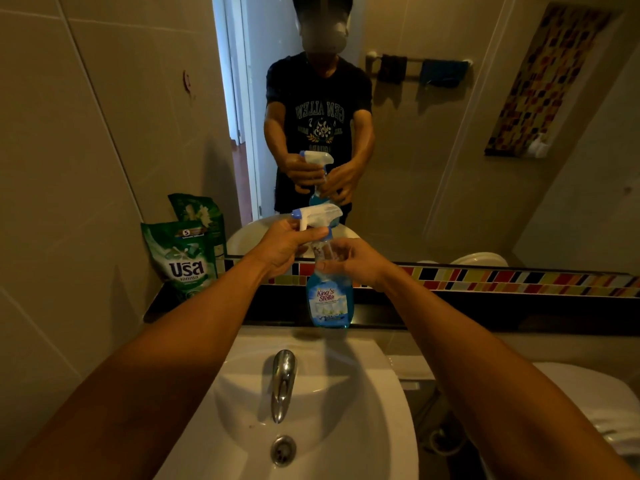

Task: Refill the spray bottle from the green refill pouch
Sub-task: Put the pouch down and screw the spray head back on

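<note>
A clear spray bottle [329, 299] with blue liquid and a blue label stands on the dark ledge above the sink. My right hand [353, 261] wraps around its neck. My left hand [287, 247] grips the white and blue trigger head [317, 216] at the top, which sits on the bottle's neck. The green refill pouch [181, 258] stands upright on the ledge's left end, leaning against the wall and apart from both hands.
A white sink [374, 410] with a chrome tap [283, 382] and drain lies right below the ledge. The mirror behind reflects a person, the bottle and the pouch. A strip of coloured tiles [502, 278] runs under the mirror. A white toilet [588, 403] sits at the right.
</note>
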A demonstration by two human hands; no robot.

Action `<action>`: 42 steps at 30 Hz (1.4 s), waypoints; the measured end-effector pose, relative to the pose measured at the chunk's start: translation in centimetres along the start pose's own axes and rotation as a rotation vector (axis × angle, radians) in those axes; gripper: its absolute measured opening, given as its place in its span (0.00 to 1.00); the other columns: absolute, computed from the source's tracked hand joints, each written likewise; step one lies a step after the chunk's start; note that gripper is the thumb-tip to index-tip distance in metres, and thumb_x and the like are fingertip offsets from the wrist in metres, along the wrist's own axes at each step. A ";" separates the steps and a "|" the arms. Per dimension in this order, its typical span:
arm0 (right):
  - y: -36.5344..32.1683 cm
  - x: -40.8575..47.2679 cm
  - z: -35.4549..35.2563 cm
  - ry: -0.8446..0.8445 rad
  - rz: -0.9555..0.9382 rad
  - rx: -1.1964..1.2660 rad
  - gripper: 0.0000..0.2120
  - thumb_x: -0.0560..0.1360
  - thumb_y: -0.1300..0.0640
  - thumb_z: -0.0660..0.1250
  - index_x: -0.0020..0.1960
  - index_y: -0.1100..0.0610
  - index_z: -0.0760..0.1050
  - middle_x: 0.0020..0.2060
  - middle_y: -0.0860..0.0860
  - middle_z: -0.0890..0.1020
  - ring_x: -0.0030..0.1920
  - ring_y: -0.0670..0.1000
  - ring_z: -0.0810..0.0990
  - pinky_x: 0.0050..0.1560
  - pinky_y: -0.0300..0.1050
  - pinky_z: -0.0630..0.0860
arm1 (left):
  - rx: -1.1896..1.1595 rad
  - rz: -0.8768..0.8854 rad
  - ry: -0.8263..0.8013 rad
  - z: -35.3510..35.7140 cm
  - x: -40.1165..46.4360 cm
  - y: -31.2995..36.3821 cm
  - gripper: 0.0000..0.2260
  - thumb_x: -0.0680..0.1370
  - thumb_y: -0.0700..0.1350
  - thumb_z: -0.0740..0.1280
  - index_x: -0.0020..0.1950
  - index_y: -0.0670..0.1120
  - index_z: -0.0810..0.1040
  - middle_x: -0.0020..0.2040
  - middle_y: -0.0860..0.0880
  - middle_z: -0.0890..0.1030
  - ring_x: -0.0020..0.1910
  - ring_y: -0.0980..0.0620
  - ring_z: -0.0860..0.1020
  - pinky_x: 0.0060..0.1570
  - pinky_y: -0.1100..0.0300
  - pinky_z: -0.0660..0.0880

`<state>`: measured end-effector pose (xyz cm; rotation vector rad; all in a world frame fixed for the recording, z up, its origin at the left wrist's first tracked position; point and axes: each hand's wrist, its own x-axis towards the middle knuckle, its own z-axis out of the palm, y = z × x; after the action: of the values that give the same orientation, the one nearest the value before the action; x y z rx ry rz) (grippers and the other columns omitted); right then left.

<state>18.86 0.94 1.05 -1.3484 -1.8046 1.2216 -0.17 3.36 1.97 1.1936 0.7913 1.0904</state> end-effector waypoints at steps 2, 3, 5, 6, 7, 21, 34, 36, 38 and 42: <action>0.4 -0.1 0.0 0.014 -0.011 -0.020 0.13 0.78 0.58 0.76 0.61 0.53 0.79 0.52 0.51 0.84 0.54 0.52 0.85 0.50 0.44 0.82 | 0.068 -0.001 0.006 0.1 0.0 -0.3 0.20 0.72 0.38 0.74 0.63 0.45 0.78 0.61 0.40 0.81 0.63 0.41 0.78 0.66 0.42 0.72; 0.6 -0.1 0.1 0.027 -0.014 -0.030 0.13 0.78 0.59 0.76 0.61 0.54 0.79 0.51 0.50 0.84 0.53 0.52 0.84 0.50 0.43 0.82 | 0.098 -0.004 0.010 0.1 0.0 -0.5 0.21 0.73 0.39 0.74 0.65 0.44 0.77 0.61 0.40 0.81 0.63 0.41 0.78 0.66 0.41 0.72; 1.2 0.0 0.2 0.052 0.001 -0.029 0.12 0.78 0.60 0.75 0.61 0.56 0.79 0.51 0.51 0.84 0.55 0.54 0.84 0.54 0.47 0.83 | 0.139 -0.014 0.014 0.0 -0.2 -1.0 0.23 0.73 0.41 0.74 0.67 0.44 0.76 0.61 0.42 0.82 0.62 0.43 0.79 0.65 0.41 0.73; 1.5 0.0 0.2 0.055 0.016 -0.026 0.12 0.79 0.61 0.75 0.61 0.56 0.79 0.52 0.52 0.84 0.56 0.56 0.84 0.57 0.50 0.83 | 0.149 -0.026 0.015 0.0 -0.3 -1.3 0.22 0.74 0.42 0.74 0.66 0.44 0.76 0.60 0.43 0.82 0.61 0.44 0.79 0.64 0.41 0.73; 1.7 0.1 0.2 0.056 0.027 -0.028 0.13 0.79 0.61 0.75 0.62 0.57 0.78 0.54 0.53 0.84 0.57 0.57 0.84 0.59 0.53 0.83 | 0.160 -0.035 0.017 -0.1 -0.5 -1.8 0.20 0.74 0.42 0.73 0.65 0.45 0.77 0.59 0.44 0.83 0.60 0.44 0.80 0.64 0.41 0.74; 6.4 3.9 -1.4 0.184 0.034 -0.029 0.14 0.77 0.59 0.77 0.59 0.50 0.78 0.51 0.45 0.83 0.53 0.47 0.84 0.58 0.52 0.83 | 0.246 -0.281 0.170 1.9 -2.4 -13.3 0.14 0.83 0.41 0.60 0.68 0.50 0.73 0.55 0.55 0.78 0.52 0.59 0.75 0.46 0.63 0.70; 11.4 6.3 -3.1 0.180 0.030 0.076 0.21 0.77 0.64 0.76 0.66 0.51 0.76 0.55 0.43 0.84 0.54 0.44 0.84 0.47 0.36 0.81 | 0.187 -0.362 0.202 2.3 1.9 -17.1 0.15 0.82 0.38 0.60 0.64 0.54 0.74 0.52 0.59 0.81 0.50 0.61 0.78 0.41 0.63 0.71; 11.6 6.6 -3.3 0.168 0.018 0.086 0.22 0.77 0.63 0.76 0.68 0.52 0.77 0.56 0.44 0.84 0.55 0.44 0.85 0.48 0.37 0.82 | 0.187 -0.350 0.217 2.3 2.1 -17.5 0.14 0.82 0.39 0.61 0.64 0.53 0.74 0.49 0.61 0.82 0.45 0.63 0.80 0.38 0.66 0.73; 11.7 6.8 -3.6 0.160 0.013 0.088 0.21 0.77 0.62 0.76 0.67 0.51 0.77 0.56 0.44 0.85 0.54 0.43 0.85 0.45 0.36 0.83 | 0.205 -0.334 0.230 2.3 2.2 -17.6 0.13 0.82 0.40 0.61 0.64 0.53 0.75 0.47 0.60 0.83 0.41 0.63 0.80 0.34 0.69 0.75; 11.6 6.9 -3.8 0.126 0.010 0.079 0.20 0.78 0.60 0.75 0.66 0.46 0.76 0.56 0.43 0.84 0.54 0.42 0.85 0.46 0.36 0.83 | 0.209 -0.302 0.253 2.6 2.2 -17.9 0.12 0.82 0.40 0.61 0.60 0.55 0.76 0.47 0.59 0.82 0.42 0.61 0.77 0.38 0.65 0.73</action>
<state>24.69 9.52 -8.39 -1.3596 -1.6479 1.1737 7.02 4.42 -14.69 1.0751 1.2643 0.9326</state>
